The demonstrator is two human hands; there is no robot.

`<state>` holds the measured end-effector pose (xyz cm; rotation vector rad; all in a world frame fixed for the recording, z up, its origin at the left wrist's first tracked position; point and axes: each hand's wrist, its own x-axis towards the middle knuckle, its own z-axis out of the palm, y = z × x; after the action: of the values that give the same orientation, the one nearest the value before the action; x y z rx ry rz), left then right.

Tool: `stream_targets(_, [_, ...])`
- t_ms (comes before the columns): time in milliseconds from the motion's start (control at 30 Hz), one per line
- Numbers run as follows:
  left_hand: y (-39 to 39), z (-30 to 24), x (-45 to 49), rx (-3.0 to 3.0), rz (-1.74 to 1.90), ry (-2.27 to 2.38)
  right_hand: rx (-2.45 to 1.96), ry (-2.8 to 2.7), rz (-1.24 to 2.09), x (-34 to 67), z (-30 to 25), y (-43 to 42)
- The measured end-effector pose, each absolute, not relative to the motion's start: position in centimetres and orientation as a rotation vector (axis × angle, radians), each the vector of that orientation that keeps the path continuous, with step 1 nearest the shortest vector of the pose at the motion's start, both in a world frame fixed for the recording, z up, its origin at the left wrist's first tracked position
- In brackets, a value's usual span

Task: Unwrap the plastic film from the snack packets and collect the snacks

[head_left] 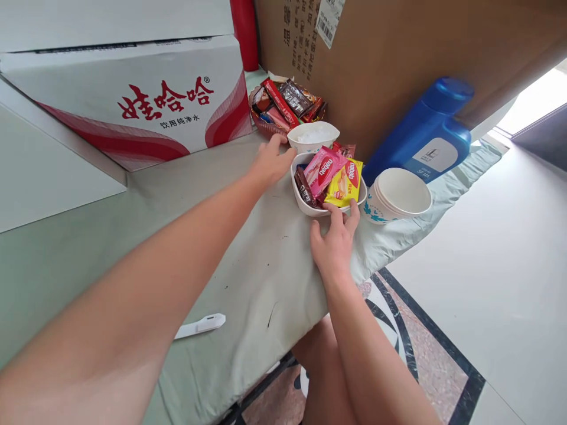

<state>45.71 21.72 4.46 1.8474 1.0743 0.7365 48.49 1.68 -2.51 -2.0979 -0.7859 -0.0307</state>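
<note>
My left hand reaches to the left side of a small white bowl with something white inside. Its thumb and fingers are apart, close to the bowl's rim. In front of that stands a larger white bowl of wrapped snacks, among them a pink wafer packet, a yellow wafer packet and a dark brown packet. My right hand is at this bowl's near side, fingers spread, with fingertips at the rim by the yellow packet. Neither hand is closed around anything.
Behind stands a glass bowl heaped with snack bars. Stacked paper cups and a blue bottle are at the right. A white carton and a brown carton border the cloth-covered table. A white strip-like tool lies in front.
</note>
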Motion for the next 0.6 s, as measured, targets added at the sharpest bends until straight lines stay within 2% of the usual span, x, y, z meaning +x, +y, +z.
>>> stream_targets(333, [28.1, 5.3, 47.3, 2.227, 0.613, 1.011, -2.093, -0.921, 0.035, 49.1, -2.3, 2.5])
stream_targets(600, [27.8, 4.9, 47.7, 2.349, 0.63, 0.989, -2.132, -1.124, 0.065, 51.8, -1.8, 5.4])
